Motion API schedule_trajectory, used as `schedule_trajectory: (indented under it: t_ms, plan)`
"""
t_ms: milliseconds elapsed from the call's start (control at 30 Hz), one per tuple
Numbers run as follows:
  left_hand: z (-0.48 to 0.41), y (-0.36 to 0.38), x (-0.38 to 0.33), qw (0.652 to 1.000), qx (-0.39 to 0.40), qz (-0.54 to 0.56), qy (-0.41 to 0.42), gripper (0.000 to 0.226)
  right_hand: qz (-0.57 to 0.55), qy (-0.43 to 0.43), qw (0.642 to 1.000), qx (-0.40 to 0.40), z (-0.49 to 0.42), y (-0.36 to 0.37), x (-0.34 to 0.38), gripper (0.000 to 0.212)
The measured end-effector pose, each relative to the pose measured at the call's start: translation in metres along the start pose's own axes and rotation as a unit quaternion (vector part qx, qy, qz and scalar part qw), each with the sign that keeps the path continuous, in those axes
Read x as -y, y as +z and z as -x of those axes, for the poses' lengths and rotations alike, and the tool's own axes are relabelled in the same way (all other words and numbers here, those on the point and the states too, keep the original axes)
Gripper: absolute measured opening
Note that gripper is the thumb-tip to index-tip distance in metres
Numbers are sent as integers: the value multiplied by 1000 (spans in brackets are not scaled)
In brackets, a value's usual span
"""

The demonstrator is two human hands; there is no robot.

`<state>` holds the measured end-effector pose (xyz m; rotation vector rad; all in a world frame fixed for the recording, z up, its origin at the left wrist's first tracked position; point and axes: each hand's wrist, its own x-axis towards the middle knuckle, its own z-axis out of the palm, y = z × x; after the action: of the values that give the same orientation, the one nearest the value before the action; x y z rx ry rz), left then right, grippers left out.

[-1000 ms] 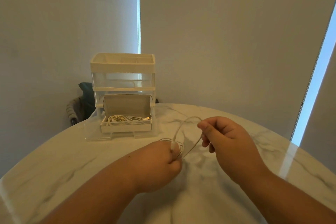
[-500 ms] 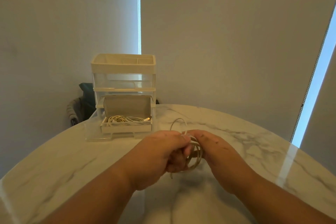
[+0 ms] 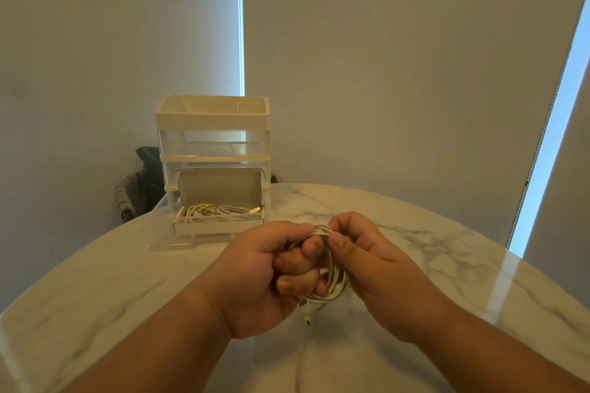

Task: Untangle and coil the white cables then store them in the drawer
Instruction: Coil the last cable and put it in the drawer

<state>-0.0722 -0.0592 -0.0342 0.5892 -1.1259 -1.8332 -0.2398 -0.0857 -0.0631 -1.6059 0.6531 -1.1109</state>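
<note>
A coiled white cable (image 3: 336, 281) is held just above a marbled table (image 3: 95, 284), at about 6 o'clock from the centre of the view, between two bare hands. The left hand (image 3: 255, 271) is closed on the coil's 9 o'clock side, with the thumb laid over the top strands and the fingers (image 3: 300, 284) curled in against the loop. The right hand (image 3: 380, 268) grips the 3 o'clock side, where the top of the coil is pinched between thumb and forefinger. A plug end (image 3: 307, 319) hangs from the coil at 6 o'clock; whether it touches the table cannot be told. At 11 o'clock from the hands stands a tiered clear organiser (image 3: 212, 120), its bottom drawer (image 3: 159, 230) pulled out toward the viewer. In the drawer sits an open cardboard box (image 3: 220, 228), lid raised at the back, in which further white cables (image 3: 220, 211) lie loosely coiled. A dark object (image 3: 145, 182), not identifiable, is seen behind the table at 9 o'clock from the organiser.
</note>
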Motion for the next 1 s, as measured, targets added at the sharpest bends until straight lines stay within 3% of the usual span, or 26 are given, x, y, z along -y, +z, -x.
schedule_trajectory:
  t_ms: [67, 267, 500, 600, 667, 767, 867, 1000]
  plan:
    - [-1, 1, 0, 1000, -4, 18, 3, 28, -37, 25, 999, 21, 0, 5, 1, 23]
    - [-2, 3, 0, 993, -65, 79, 52, 26, 21, 37, 999, 8, 4, 10, 0, 30]
    - [-8, 20, 10, 986, -116, 57, 101, 23, -67, 56, 991, -99, -1, 20, -5, 27]
    - [-9, 23, 9, 986, -135, 35, 93, 28, -10, 56, 991, -124, 0, 21, -3, 29]
    - [-10, 22, 9, 980, -171, -18, 98, 32, 11, 61, 989, -136, 1, 18, 1, 27]
    - [-12, 17, 11, 939, -249, -211, 108, 37, 99, 42, 982, -154, 0, 9, 5, 25]
    - [-7, 23, 11, 970, -200, -106, 83, 42, 129, 31, 979, -158, 0, 8, 5, 26]
    - [-4, 24, 14, 994, -57, -8, 90, 46, 46, 45, 984, -169, -1, 12, 4, 26]
